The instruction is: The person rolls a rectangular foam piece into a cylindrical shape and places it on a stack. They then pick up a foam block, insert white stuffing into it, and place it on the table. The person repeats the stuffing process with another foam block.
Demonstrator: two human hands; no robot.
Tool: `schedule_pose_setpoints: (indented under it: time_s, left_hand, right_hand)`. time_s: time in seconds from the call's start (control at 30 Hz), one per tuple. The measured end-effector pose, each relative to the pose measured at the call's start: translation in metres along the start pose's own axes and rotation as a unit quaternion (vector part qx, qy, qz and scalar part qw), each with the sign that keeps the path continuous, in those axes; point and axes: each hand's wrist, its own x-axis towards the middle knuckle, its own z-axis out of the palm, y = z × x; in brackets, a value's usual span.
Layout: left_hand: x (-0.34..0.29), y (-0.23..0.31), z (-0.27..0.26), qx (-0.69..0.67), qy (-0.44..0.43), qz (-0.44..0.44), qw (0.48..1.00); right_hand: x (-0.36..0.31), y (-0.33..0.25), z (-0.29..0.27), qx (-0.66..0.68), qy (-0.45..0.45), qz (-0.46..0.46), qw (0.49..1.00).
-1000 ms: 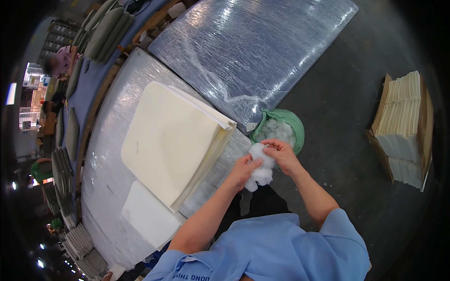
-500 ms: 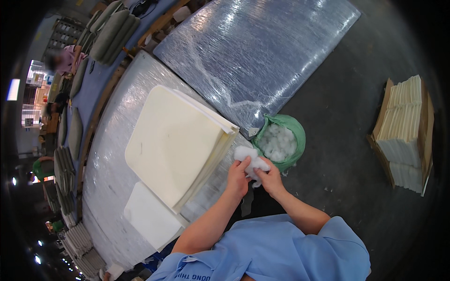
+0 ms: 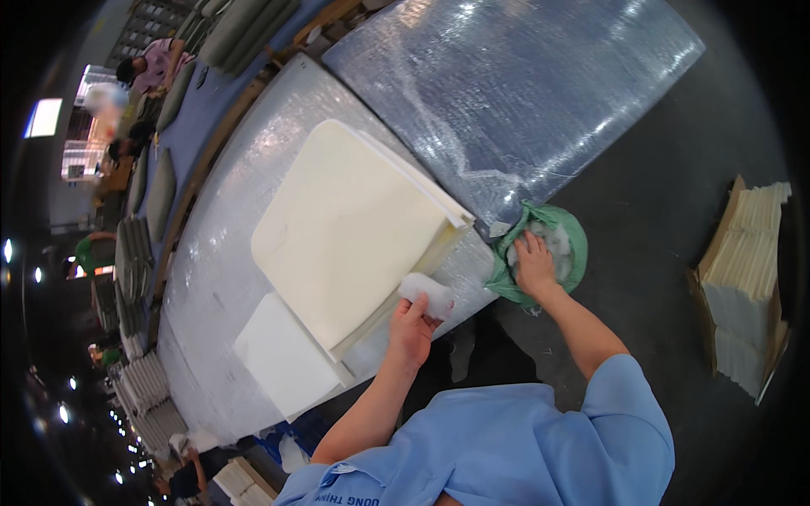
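Note:
My left hand (image 3: 413, 331) is closed on a white tuft of fluffy fibre stuffing (image 3: 428, 297), held beside the front edge of a stack of cream foam sheets (image 3: 359, 219). At the right, a green bag (image 3: 577, 244) stands open with more white stuffing (image 3: 554, 239) inside. My right hand (image 3: 535, 266) reaches into the bag's mouth. Its fingers are stretched out over the stuffing, and I see nothing gripped between them. A smaller white sheet (image 3: 283, 358) lies partly under the cream stack.
The sheets rest on a plastic-wrapped surface (image 3: 215, 228); a wrapped bluish block (image 3: 523, 93) adjoins it. A carton of stacked pale sheets (image 3: 742, 282) stands on the dark floor at right. Grey cushions (image 3: 160, 194) and a person in pink (image 3: 159, 67) are at the far-left blue table.
Both hands held the stuffing together before. Now my right hand has let go and moved right into the green bag, while the left keeps the tuft. The whole view has shifted.

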Motion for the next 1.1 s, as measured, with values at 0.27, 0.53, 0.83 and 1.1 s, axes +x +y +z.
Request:
schedule_pose_setpoints:
  time_s: [0.27, 0.53, 0.83, 1.1]
  left_hand:
    - [-0.039, 0.014, -0.033, 0.001, 0.030, 0.038, 0.999]
    - [-0.078, 0.021, -0.093, -0.042, 0.054, 0.062, 0.996]
    - [-0.169, 0.017, -0.188, -0.151, 0.010, 0.116, 0.982]
    - [-0.289, -0.005, -0.300, -0.123, -0.011, 0.108, 0.986]
  right_hand:
    - [0.047, 0.027, 0.074, -0.077, -0.391, 0.077, 0.914]
    - [0.010, -0.004, -0.017, 0.055, -0.069, -0.022, 0.996]
    - [-0.098, -0.193, -0.062, 0.179, 0.053, -0.290, 0.939]
    - [-0.241, -0.402, 0.011, 0.270, -0.107, -0.560, 0.776]
